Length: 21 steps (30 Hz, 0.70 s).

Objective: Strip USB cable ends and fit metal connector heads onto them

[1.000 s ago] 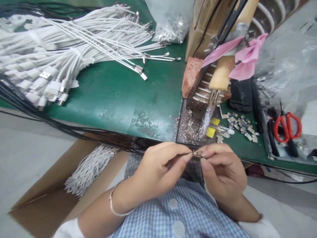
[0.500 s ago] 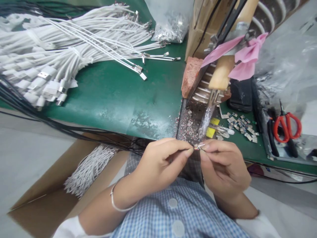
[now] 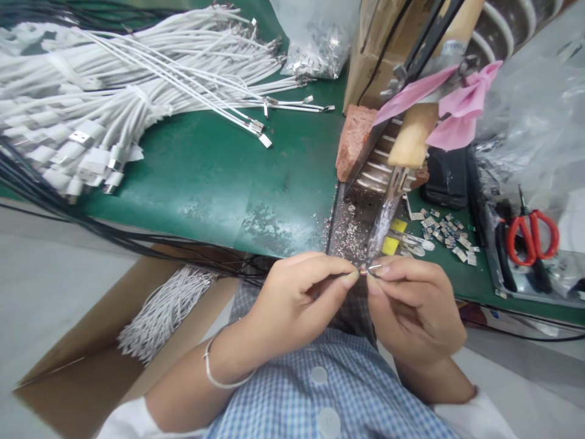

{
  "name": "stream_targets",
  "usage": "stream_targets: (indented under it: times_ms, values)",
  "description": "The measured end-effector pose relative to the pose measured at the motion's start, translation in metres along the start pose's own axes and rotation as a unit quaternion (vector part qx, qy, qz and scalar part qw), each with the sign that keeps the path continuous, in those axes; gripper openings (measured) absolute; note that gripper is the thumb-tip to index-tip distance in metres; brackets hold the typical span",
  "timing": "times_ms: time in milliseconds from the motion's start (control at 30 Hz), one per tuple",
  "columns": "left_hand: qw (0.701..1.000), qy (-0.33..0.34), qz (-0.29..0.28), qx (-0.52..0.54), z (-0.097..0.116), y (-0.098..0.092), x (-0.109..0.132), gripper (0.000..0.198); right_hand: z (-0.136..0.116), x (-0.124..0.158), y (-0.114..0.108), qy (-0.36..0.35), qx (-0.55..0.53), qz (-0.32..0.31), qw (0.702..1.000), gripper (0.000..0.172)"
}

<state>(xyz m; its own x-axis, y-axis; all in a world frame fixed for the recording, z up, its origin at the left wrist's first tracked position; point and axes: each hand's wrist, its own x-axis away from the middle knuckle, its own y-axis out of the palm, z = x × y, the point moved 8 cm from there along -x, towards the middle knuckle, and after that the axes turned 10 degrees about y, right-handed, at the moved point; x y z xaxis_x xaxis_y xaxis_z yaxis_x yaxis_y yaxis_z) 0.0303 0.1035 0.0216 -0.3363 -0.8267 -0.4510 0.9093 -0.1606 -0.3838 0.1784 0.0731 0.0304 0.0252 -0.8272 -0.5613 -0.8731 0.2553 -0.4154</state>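
My left hand is closed in a pinch of thumb and forefinger on a cable end, mostly hidden by the fingers. Short thin coloured wires show between my two hands. Thumb and fingertips of my right hand pinch a tiny silvery metal connector against those wires; its exact shape is too small to make out. Just above the fingertips is the shaft of a soldering iron, whose wooden handle is fixed pointing down, with a pink cloth strip tied near it.
Bundled white USB cables lie at the left of the green table. A brick piece props the iron. At right are small connector parts, a yellow sponge and red-handled scissors. A cardboard box holds more white cables.
Both hands keep their pinch near the iron's tip. The metal piece in my right hand has tilted and shifted very slightly; the view has moved a little.
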Motion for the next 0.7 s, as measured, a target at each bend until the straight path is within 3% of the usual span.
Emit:
stream_targets:
  times_ms: [400, 700]
  values:
    - [1.0, 0.009, 0.006, 0.008, 0.0025, -0.0029, 0.0, 0.007, -0.0024, 0.0006, -0.0025, -0.009, 0.001, 0.01, 1.0, 0.024]
    - [1.0, -0.008, -0.025, 0.008, 0.0049, -0.0011, 0.0049, 0.008, -0.0027, 0.0085, 0.0006, 0.012, -0.01, -0.012, 1.0, 0.024]
